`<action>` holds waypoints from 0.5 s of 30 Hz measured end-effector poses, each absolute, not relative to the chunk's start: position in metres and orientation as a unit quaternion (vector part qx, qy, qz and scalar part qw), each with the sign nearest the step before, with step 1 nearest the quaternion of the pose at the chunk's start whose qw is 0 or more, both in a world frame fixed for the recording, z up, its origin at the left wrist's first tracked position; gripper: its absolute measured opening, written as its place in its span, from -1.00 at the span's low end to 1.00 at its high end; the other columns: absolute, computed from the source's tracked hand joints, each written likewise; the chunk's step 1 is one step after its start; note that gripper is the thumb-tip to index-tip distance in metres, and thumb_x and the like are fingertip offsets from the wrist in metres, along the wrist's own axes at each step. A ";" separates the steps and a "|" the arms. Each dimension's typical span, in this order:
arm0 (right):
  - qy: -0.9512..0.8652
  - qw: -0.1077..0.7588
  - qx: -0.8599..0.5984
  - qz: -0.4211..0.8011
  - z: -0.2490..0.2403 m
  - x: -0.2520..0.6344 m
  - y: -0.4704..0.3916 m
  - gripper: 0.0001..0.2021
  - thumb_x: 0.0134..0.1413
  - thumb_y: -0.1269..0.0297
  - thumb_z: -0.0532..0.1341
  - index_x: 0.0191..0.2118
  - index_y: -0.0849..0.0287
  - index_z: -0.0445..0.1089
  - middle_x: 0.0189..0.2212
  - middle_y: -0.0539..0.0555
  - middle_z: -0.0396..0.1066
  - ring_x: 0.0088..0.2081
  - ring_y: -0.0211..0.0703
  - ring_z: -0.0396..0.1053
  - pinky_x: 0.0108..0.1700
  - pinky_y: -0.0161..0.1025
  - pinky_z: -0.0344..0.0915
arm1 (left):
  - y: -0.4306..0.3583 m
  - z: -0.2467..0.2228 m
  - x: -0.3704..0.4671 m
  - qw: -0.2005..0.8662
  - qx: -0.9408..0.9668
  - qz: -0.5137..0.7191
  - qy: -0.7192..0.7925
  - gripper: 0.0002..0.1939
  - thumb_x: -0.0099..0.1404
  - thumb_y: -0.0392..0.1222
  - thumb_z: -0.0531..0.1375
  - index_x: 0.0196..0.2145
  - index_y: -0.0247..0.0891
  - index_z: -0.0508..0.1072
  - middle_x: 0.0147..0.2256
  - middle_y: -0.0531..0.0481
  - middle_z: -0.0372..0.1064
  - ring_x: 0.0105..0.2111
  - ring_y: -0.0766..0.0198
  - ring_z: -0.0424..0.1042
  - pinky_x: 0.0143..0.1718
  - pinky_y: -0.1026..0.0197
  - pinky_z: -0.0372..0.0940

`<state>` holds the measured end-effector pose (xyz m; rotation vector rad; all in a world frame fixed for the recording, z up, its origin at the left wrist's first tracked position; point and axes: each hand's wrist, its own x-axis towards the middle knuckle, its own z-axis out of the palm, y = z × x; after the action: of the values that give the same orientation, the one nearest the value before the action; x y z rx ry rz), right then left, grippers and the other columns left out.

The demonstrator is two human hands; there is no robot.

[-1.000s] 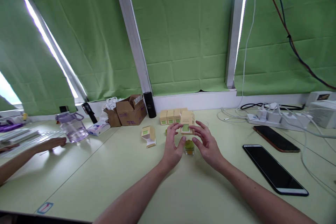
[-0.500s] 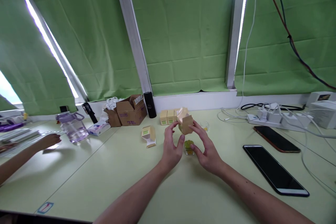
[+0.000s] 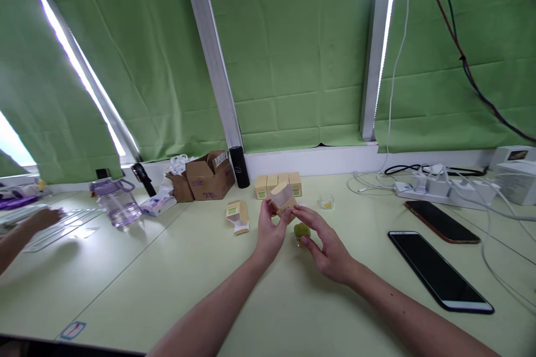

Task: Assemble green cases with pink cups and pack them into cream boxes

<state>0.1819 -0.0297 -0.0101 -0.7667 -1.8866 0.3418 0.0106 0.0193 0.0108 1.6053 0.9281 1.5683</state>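
Note:
My left hand (image 3: 268, 230) is closed on a small tan cardboard box (image 3: 282, 197), tilted, its open end and pale inside showing. My right hand (image 3: 329, 245) has its fingers apart. Its fingertips reach the box's lower right edge, and its thumb is beside a small clear cup (image 3: 300, 242) with a green, rounded thing (image 3: 302, 229) on top. I cannot tell whether the thumb touches the cup. Another clear cup (image 3: 326, 202) with something yellow in it stands farther back. An opened tan box (image 3: 237, 216) lies to the left of my hands.
Several small tan boxes (image 3: 262, 185) stand in a row behind my hands. Two phones (image 3: 439, 270) and a power strip (image 3: 444, 194) with cables are on the right. A brown carton (image 3: 211, 178) and a water bottle (image 3: 117, 203) stand left. Another person's hand (image 3: 46, 217) is at far left.
The held box has moved left and down and tipped over, its open end now facing me. My right fingers have shifted left with it. The other person's hand has moved left.

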 end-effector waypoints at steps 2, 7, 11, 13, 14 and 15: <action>-0.783 0.512 -0.334 0.114 -0.012 0.182 -0.028 -0.43 0.30 0.44 0.10 0.37 -0.07 0.18 0.34 0.10 0.26 0.41 0.01 0.12 0.40 0.13 0.21 | 0.025 0.010 0.009 0.376 0.596 0.618 0.350 -0.48 0.24 0.17 0.36 -0.01 -0.18 0.36 -0.07 -0.14 0.48 -0.06 0.10 0.46 -0.01 0.08 0.33; -0.767 0.484 -0.416 0.059 -0.016 0.183 -0.020 -0.56 0.21 0.47 0.13 0.19 0.06 0.34 0.14 0.16 0.46 0.29 0.10 0.25 0.22 0.14 0.40 | 0.037 0.004 0.001 0.422 0.549 0.630 0.352 -0.45 0.13 0.10 0.44 -0.04 -0.20 0.40 -0.02 -0.16 0.48 0.00 0.04 0.46 0.02 0.07 0.33; -0.765 0.415 -0.488 0.060 -0.022 0.184 -0.014 -0.48 0.09 0.44 0.23 0.20 0.06 0.34 0.15 0.16 0.46 0.23 0.17 0.25 0.13 0.13 0.42 | 0.041 0.001 -0.001 0.429 0.543 0.617 0.375 -0.46 0.11 0.01 0.43 -0.03 -0.21 0.39 -0.03 -0.16 0.49 -0.02 0.05 0.47 -0.03 0.08 0.37; -0.765 0.383 -0.513 0.076 -0.024 0.184 -0.013 -0.50 0.08 0.42 0.25 0.18 0.07 0.36 0.13 0.19 0.47 0.20 0.18 0.28 0.10 0.09 0.42 | 0.041 0.001 -0.001 0.419 0.551 0.614 0.379 -0.49 0.11 -0.02 0.42 -0.05 -0.22 0.39 -0.05 -0.16 0.50 -0.02 0.05 0.48 -0.02 0.06 0.37; -0.764 0.368 -0.523 0.084 -0.024 0.184 -0.013 -0.52 0.09 0.41 0.25 0.16 0.08 0.38 0.10 0.20 0.48 0.18 0.17 0.31 0.08 0.07 0.41 | 0.041 0.001 -0.001 0.411 0.557 0.613 0.380 -0.51 0.12 -0.03 0.41 -0.06 -0.23 0.40 -0.05 -0.16 0.51 -0.02 0.05 0.48 -0.01 0.05 0.37; -0.762 0.355 -0.533 0.092 -0.024 0.184 -0.013 -0.55 0.11 0.40 0.25 0.14 0.09 0.39 0.07 0.21 0.50 0.15 0.16 0.34 0.06 0.05 0.41 | 0.041 0.001 -0.002 0.401 0.563 0.612 0.384 -0.53 0.12 -0.04 0.40 -0.07 -0.23 0.41 -0.05 -0.16 0.51 -0.03 0.05 0.49 -0.01 0.05 0.37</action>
<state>0.1837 -0.0126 -0.0244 -1.3767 -1.9700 0.2379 -0.0017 0.0411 0.0011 1.4242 0.9713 1.5465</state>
